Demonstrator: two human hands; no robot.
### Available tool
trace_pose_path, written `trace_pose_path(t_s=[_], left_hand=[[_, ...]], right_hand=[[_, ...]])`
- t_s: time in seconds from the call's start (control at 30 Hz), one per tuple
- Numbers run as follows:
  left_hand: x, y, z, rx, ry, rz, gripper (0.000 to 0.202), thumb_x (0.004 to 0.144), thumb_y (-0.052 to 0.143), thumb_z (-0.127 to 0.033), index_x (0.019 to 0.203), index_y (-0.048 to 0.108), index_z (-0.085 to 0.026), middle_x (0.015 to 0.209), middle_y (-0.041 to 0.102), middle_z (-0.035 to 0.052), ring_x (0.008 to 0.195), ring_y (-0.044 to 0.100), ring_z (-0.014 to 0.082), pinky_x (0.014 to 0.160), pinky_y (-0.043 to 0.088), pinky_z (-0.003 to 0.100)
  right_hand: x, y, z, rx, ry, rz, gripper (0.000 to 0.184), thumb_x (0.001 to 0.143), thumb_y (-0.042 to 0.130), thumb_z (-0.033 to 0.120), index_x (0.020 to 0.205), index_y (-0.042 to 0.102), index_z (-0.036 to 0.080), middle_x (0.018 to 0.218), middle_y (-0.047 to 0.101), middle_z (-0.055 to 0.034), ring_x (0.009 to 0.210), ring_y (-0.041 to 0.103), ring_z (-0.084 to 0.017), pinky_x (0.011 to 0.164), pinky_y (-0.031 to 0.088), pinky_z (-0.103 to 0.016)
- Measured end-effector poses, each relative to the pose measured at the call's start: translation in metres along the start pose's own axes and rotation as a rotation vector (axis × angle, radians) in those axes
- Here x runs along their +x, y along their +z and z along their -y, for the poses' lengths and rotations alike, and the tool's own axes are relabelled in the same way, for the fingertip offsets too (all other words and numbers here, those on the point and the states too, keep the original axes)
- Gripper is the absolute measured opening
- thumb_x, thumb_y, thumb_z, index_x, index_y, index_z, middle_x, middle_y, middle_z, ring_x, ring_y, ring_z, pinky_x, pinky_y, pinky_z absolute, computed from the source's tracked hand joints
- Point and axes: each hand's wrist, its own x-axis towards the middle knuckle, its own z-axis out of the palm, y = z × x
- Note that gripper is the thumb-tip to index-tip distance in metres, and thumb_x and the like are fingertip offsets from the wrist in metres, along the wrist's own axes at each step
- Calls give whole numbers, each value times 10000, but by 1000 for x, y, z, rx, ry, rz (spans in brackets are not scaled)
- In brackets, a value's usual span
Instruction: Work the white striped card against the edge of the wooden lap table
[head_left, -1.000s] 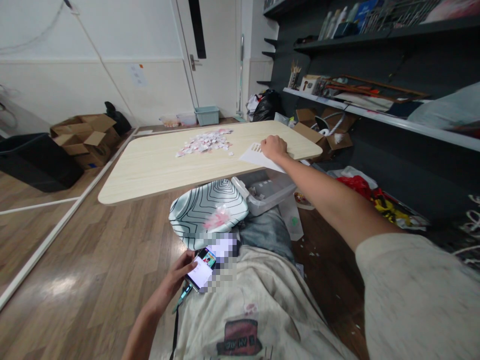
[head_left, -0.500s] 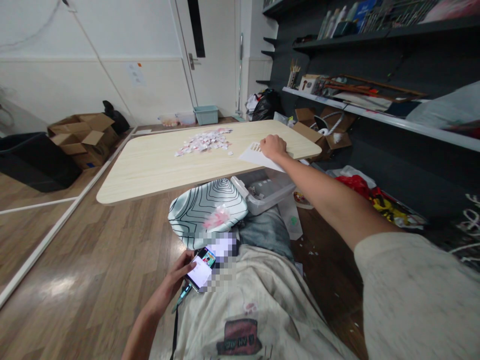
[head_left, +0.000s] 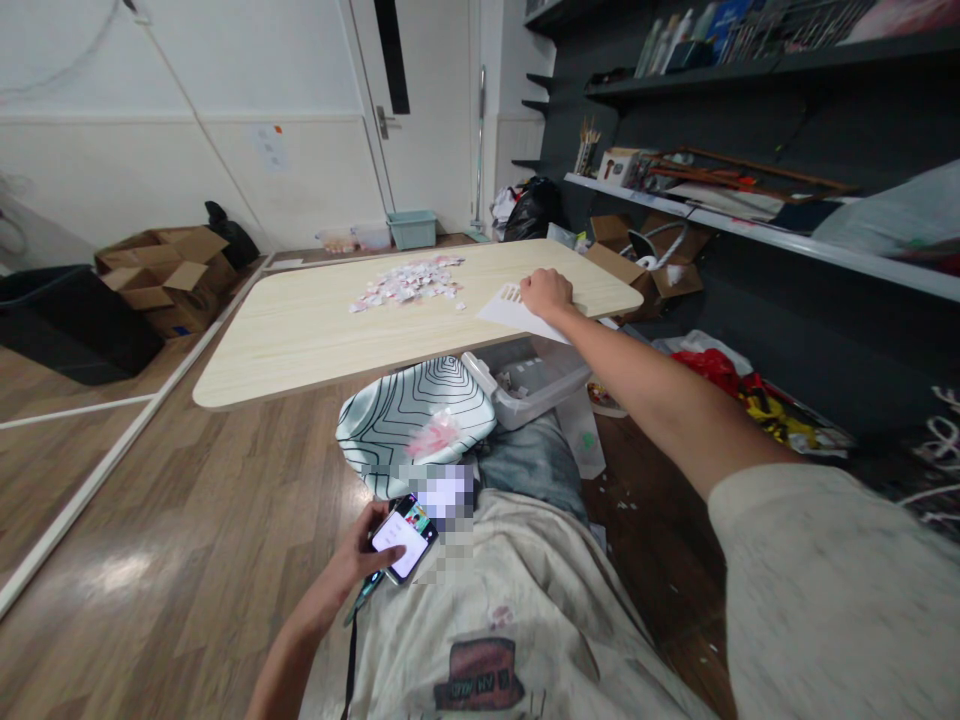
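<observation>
Our left hand, low and left of centre in the frame, has its grip clamped on the phone, thumb across the lit screen. Our right hand, right of upper centre, is curled down on the slotted sheet; its fingertips are hidden, so we cannot tell whether that grip is pinching anything. The sheet lies at the near edge of the desk, one corner seeming to overhang, though the arm covers part of it. A heap of paper bits is on the desk at upper centre, apart from the sheet. Below the edge, mid-frame, are the tub and the patterned cushion, with a pink packet on top.

We'd judge the sheet most at risk: if the right hand pulled back carelessly, it could drag it off the edge towards the tub. With our thumb on the screen, a one-handed hold might also let the phone tip, and a stray press could register.
</observation>
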Motion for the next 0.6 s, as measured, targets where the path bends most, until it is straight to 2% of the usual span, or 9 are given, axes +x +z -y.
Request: trace_pose_path(t_s=[0.2, 0.37, 0.6], left_hand=[[-2, 1, -6, 22, -3, -17, 636, 730, 1133, -612, 1108, 750, -273, 1027, 762, 42, 995, 697, 311, 914, 571, 409], [-4, -2, -6, -18, 3, -1, 619, 705, 1136, -565, 1111, 780, -263, 1065, 785, 58, 1036, 710, 324, 933, 571, 414], [4, 3, -20, 57, -45, -8, 600, 675, 1137, -601, 972, 723, -282, 957, 782, 34, 1013, 733, 327, 939, 602, 428]], right_hand=[[-1, -1, 0, 3, -2, 8, 568, 1313, 487, 288, 1626, 906, 67, 1598, 872, -344, 1571, 833, -442, 1318, 646, -502], [0, 0, 0, 0, 4, 3, 556, 1318, 497, 292, 1620, 906, 69, 1606, 869, -342, 1574, 830, -440, 1324, 640, -496], [1, 3, -1, 1, -7, -7, 562, 1319, 495, 294, 1622, 901, 52, 1581, 876, -349, 1569, 836, -438, 1322, 643, -498]])
